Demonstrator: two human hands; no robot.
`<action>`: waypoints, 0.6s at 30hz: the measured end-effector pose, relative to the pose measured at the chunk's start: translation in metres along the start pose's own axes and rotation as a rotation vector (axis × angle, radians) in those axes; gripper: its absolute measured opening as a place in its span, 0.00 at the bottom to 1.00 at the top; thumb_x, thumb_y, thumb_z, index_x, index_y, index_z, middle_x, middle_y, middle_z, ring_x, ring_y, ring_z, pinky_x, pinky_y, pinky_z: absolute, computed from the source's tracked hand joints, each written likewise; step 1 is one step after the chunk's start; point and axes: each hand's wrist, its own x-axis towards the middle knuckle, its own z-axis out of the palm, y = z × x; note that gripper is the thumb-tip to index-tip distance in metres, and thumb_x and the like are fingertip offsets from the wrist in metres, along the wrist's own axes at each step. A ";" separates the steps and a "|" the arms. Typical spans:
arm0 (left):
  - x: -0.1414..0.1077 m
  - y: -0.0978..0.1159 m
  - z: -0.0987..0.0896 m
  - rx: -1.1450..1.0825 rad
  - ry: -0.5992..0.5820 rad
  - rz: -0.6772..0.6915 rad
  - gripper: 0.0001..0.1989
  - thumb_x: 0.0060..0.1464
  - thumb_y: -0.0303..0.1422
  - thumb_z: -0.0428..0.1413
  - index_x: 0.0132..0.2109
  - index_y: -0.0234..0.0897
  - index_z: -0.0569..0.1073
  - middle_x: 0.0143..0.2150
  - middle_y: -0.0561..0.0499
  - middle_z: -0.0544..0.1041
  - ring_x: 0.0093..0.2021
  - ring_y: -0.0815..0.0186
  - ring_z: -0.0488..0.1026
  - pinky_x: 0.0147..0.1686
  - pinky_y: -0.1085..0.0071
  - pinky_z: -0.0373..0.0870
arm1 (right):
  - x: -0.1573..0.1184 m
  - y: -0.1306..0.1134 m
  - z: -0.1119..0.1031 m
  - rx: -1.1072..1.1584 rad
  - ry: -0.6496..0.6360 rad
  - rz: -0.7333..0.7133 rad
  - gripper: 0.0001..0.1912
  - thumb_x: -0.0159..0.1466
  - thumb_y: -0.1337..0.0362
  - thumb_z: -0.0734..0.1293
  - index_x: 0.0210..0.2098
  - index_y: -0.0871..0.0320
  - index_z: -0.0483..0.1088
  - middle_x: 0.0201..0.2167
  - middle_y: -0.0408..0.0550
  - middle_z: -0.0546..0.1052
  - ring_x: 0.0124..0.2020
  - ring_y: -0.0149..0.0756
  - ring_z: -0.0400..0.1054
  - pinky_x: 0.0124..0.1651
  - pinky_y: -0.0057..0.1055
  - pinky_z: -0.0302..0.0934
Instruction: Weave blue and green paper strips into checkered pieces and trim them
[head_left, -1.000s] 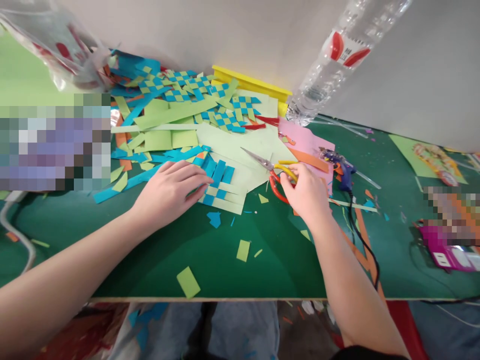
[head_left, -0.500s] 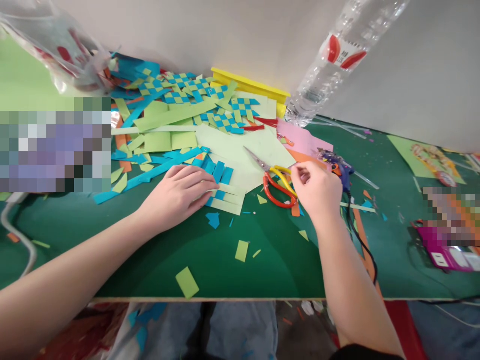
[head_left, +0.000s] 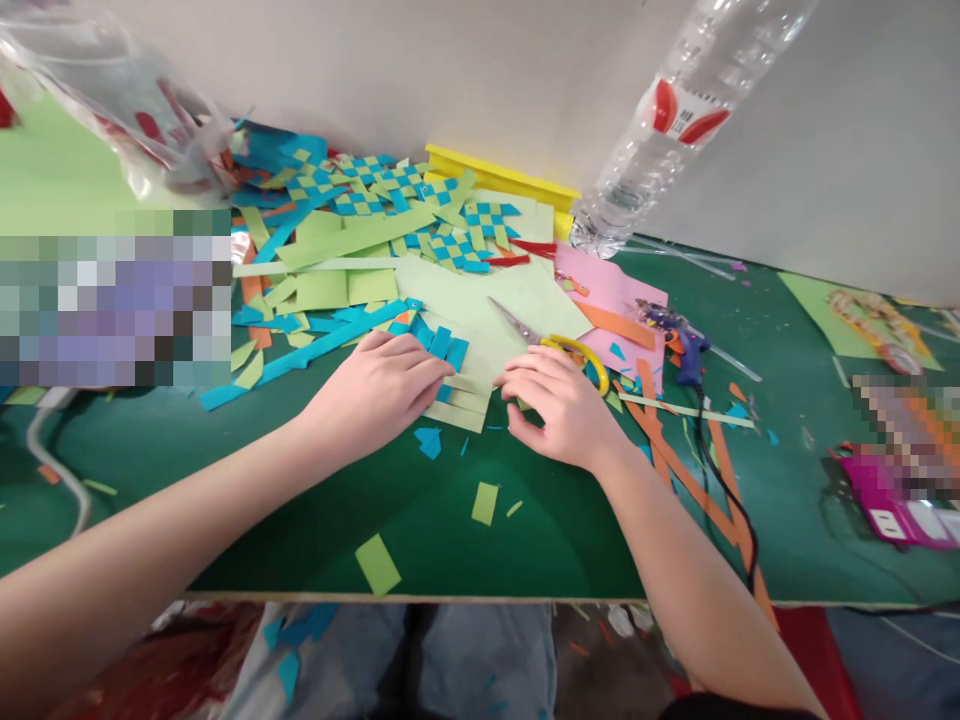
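The partly hidden paper weave [head_left: 466, 404], blue strips [head_left: 451, 347] crossing slit pale-green paper, lies flat on the green surface [head_left: 562, 540], with yellow-handled scissors [head_left: 525, 332] just beyond to its right, blades together, tips pointing away leftward.

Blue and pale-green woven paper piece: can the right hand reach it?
Probably yes: the right hand is close, nothing seems between it and the woven paper piece, though the left hand covers part.

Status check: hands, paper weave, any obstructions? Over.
Left hand on the blue-and-green paper weave. Right hand open beside it, nothing visibly held. Scissors partly hidden by right hand; blue scrap on near side.
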 end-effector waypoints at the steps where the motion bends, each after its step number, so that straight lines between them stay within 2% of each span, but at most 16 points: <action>1: 0.001 0.000 0.002 -0.002 -0.006 -0.007 0.13 0.64 0.31 0.46 0.43 0.36 0.75 0.36 0.48 0.80 0.40 0.59 0.74 0.37 0.62 0.64 | 0.000 0.000 0.000 0.004 -0.004 -0.004 0.07 0.60 0.70 0.61 0.34 0.54 0.69 0.38 0.46 0.79 0.47 0.39 0.69 0.60 0.45 0.57; 8: 0.001 -0.002 0.009 -0.050 -0.002 -0.039 0.12 0.63 0.31 0.47 0.42 0.37 0.76 0.34 0.48 0.79 0.38 0.60 0.74 0.36 0.63 0.64 | 0.000 0.002 0.003 0.052 -0.066 -0.010 0.09 0.60 0.71 0.60 0.35 0.55 0.70 0.38 0.48 0.78 0.49 0.41 0.68 0.56 0.47 0.60; 18: 0.002 -0.003 0.016 -0.021 0.050 -0.023 0.10 0.62 0.37 0.51 0.41 0.38 0.74 0.36 0.50 0.80 0.39 0.61 0.75 0.37 0.62 0.63 | 0.002 -0.001 0.004 0.076 -0.121 -0.010 0.13 0.62 0.70 0.59 0.44 0.56 0.70 0.46 0.50 0.77 0.52 0.42 0.67 0.57 0.47 0.61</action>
